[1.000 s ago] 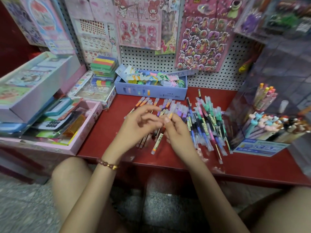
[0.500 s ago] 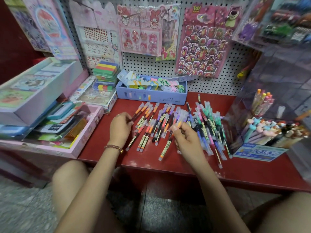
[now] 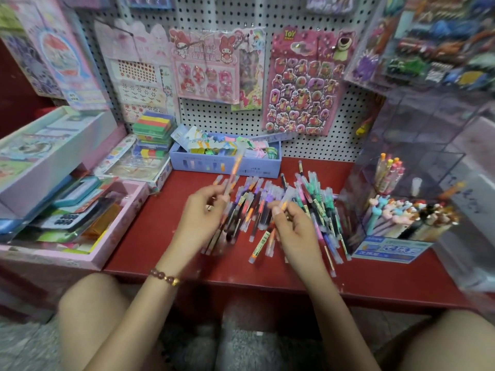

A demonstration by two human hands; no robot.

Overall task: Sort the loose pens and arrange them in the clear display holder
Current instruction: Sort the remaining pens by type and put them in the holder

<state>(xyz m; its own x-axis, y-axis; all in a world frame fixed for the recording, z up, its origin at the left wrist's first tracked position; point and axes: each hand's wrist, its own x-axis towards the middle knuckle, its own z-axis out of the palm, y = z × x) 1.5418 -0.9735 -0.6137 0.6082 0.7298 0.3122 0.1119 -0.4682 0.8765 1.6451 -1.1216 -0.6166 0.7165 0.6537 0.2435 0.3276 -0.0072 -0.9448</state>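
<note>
The fingers of my left hand are curled and pinch an orange pen by its lower end. It sticks up and away from me, tilted right and blurred. A bunch of pens lies under that palm, and I cannot tell whether the hand grips them too. My right hand has thumb and fingers closed round a second pen with an orange band, just above the heap. Around both hands the loose pens lie spread on the red bench, orange and purple ones at the left, green and blue at the right. The clear display holder stands at the bench's right end, just beside the heap, with pens upright in two compartments. A blue box sits behind the heap against the pegboard. A beaded bracelet circles my left wrist.
</note>
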